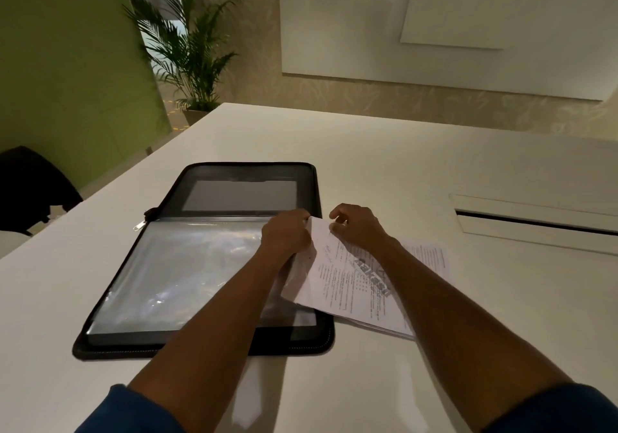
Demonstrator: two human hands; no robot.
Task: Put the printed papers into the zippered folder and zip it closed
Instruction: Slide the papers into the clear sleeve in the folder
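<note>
Black zippered folder (204, 258) lies open flat on the white tabletop (368, 152), clear sleeves up, zipper pull at its 9 o'clock edge. Printed papers (347, 279) not yet inside: the stack rests at the folder's 3 o'clock side, overlapping its right edge. Left hand (286, 233) and right hand (356, 225) both pinch the top sheet's far corner, fingers curled on it. Long axis of the papers runs roughly 11 to 5 o'clock, the pinched end pointing away from the person. Judged early stage: loading and zipping both remain.
</note>
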